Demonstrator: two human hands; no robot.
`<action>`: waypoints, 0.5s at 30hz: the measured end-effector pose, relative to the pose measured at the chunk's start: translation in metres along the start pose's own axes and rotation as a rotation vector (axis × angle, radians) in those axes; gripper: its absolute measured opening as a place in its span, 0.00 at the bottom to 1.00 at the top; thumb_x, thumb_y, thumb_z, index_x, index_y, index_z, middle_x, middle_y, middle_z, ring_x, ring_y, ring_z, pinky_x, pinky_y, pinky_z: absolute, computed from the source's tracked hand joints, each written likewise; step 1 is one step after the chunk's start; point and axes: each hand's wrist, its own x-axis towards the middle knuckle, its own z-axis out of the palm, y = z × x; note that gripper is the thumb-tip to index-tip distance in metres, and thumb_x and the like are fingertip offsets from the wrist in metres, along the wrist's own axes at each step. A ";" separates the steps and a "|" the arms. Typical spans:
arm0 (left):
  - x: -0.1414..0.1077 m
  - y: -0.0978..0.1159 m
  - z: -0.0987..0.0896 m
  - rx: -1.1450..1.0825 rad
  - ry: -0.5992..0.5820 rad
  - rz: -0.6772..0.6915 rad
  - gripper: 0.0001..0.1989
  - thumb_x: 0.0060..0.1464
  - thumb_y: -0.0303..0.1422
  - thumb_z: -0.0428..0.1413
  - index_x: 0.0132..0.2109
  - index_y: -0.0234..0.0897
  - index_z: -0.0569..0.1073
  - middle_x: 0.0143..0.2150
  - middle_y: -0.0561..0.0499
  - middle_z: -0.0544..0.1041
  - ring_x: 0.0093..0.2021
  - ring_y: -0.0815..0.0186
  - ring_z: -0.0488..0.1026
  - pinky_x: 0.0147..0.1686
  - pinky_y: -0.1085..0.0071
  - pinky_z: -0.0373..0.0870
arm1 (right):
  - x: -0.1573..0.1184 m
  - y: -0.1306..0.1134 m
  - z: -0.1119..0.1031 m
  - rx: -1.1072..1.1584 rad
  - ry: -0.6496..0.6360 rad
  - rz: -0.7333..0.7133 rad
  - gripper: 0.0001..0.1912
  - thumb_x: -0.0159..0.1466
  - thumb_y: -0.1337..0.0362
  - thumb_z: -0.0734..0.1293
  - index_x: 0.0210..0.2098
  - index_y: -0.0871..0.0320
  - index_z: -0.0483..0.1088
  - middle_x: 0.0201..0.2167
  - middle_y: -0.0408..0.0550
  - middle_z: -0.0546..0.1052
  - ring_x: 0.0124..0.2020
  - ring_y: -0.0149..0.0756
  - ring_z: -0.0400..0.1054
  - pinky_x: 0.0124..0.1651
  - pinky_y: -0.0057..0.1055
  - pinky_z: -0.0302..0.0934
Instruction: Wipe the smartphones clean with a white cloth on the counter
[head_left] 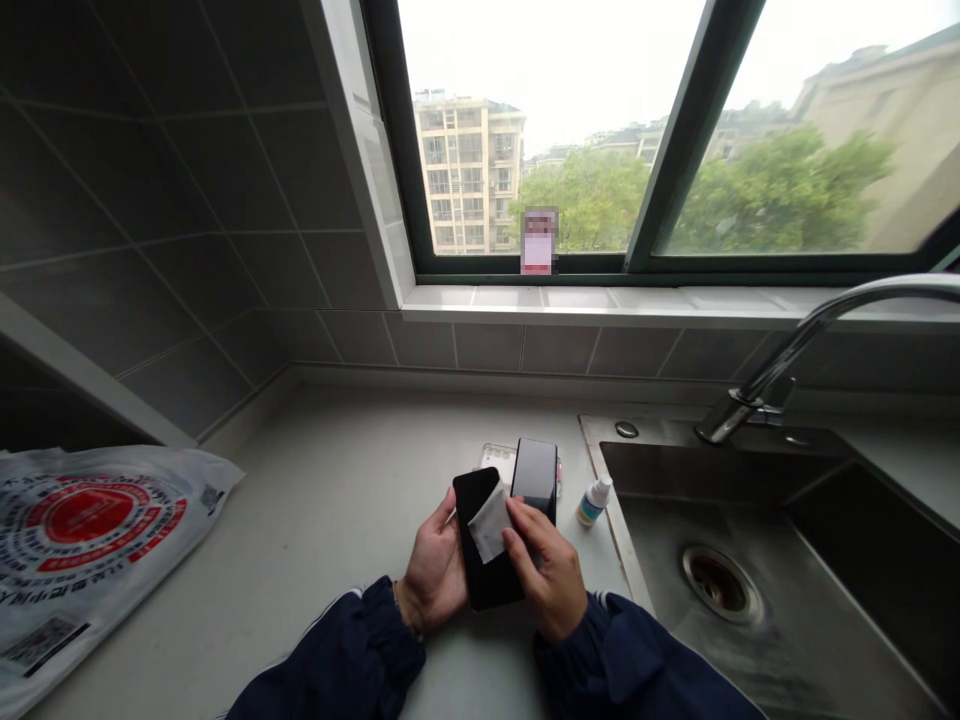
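Observation:
A black phone (pixel 474 570) lies tilted in my left hand (pixel 435 568), whose thumb is at its left edge and whose palm is partly under it. Across the phone's dark face is a small light grey cloth (pixel 491 525). My right hand (pixel 551 575) pinches the cloth's right side with thumb and fingers. Just behind my right hand, a dark box-shaped item (pixel 536 468) sits on the counter, with a clear, pale case (pixel 496 460) partly showing to its left. A small white-capped spray bottle (pixel 594 500) stands upright to the right of my right hand.
On the white counter (pixel 337 490), a plastic bag (pixel 97 540) with red print lies at the far left. A steel sink (pixel 750 540) with a chrome faucet (pixel 765 365) is at the right. Behind the counter are a tiled wall and window, with a blurred pink item (pixel 538 245) at the window.

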 end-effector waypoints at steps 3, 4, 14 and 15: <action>0.001 -0.003 0.001 0.001 -0.009 -0.003 0.32 0.63 0.50 0.41 0.66 0.34 0.60 0.59 0.39 0.71 0.61 0.50 0.66 0.64 0.55 0.51 | 0.000 0.002 0.000 -0.001 -0.022 -0.001 0.21 0.69 0.63 0.61 0.60 0.54 0.66 0.54 0.51 0.74 0.57 0.44 0.68 0.59 0.41 0.65; 0.001 -0.003 0.001 0.001 -0.013 -0.004 0.32 0.63 0.50 0.41 0.66 0.33 0.60 0.60 0.39 0.71 0.61 0.50 0.66 0.64 0.55 0.51 | 0.000 0.002 0.000 0.005 -0.028 0.002 0.21 0.69 0.63 0.61 0.61 0.55 0.66 0.54 0.51 0.75 0.57 0.43 0.68 0.58 0.40 0.65; 0.001 0.009 -0.005 -0.004 -0.005 0.082 0.37 0.63 0.50 0.40 0.66 0.23 0.58 0.66 0.33 0.61 0.67 0.46 0.54 0.65 0.52 0.50 | -0.006 -0.006 0.001 0.026 -0.047 -0.044 0.18 0.68 0.66 0.62 0.56 0.53 0.71 0.47 0.50 0.77 0.49 0.39 0.73 0.52 0.32 0.70; 0.001 0.010 -0.005 -0.013 -0.006 0.104 0.37 0.63 0.50 0.40 0.66 0.23 0.58 0.68 0.34 0.58 0.68 0.46 0.53 0.65 0.52 0.50 | -0.007 -0.007 0.001 0.034 -0.045 -0.049 0.17 0.68 0.66 0.62 0.55 0.53 0.72 0.46 0.50 0.78 0.47 0.38 0.74 0.50 0.31 0.71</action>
